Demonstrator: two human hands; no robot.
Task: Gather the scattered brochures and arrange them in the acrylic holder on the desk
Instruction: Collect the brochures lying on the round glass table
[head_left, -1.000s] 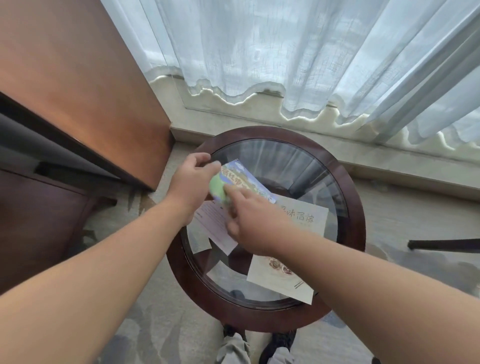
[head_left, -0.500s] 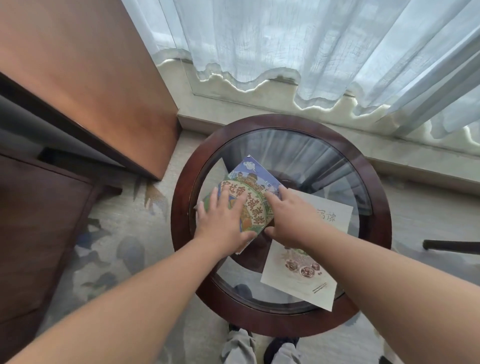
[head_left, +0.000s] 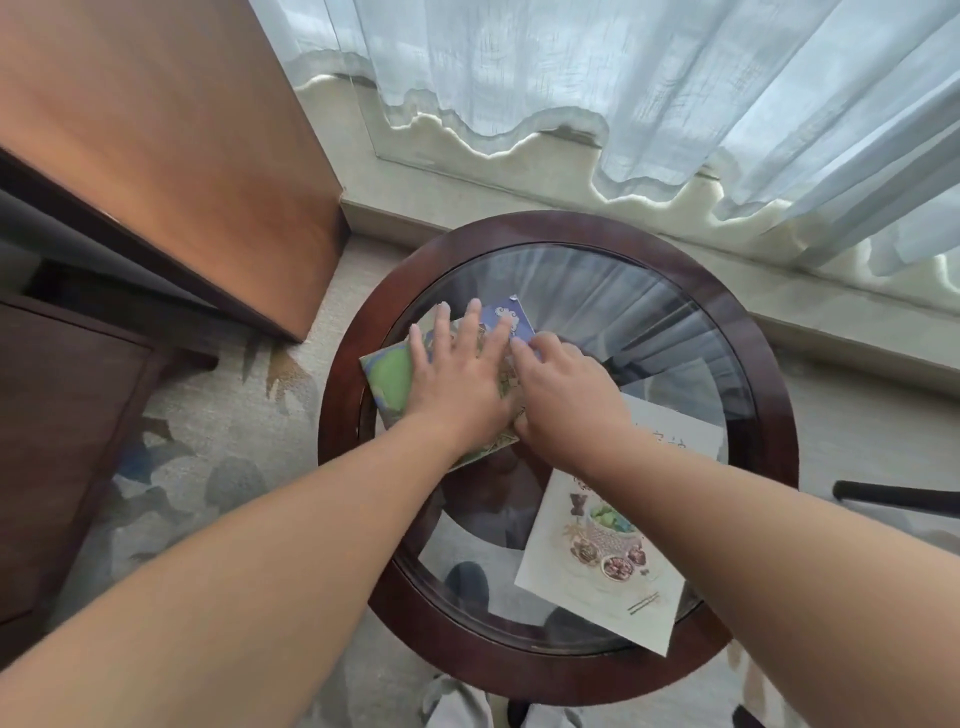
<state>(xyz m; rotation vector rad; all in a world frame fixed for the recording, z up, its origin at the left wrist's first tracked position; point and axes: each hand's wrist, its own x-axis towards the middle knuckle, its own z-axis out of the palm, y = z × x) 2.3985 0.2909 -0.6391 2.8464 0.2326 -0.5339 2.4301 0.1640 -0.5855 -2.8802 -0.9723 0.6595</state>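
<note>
A colourful green and blue brochure (head_left: 390, 382) lies on the left part of the round glass-topped table (head_left: 769, 415). My left hand (head_left: 462, 379) presses flat on it with straight, spread fingers. My right hand (head_left: 561, 400) rests on the brochure's right edge, fingers bent down onto the paper. A white brochure with food pictures (head_left: 597, 561) lies on the glass under my right forearm, toward the near right rim. No acrylic holder is in view.
A wooden desk or cabinet (head_left: 171, 156) stands to the left, a dark wooden unit (head_left: 57, 441) below it. Sheer curtains (head_left: 623, 78) hang behind the table. A dark chair leg (head_left: 898, 496) juts in at right. My shoes and trouser legs (head_left: 457, 701) show below.
The colourful brochure went from being held up in both hands to lying flat on the glass. It has slid left, and my left hand now lies flat on it.
</note>
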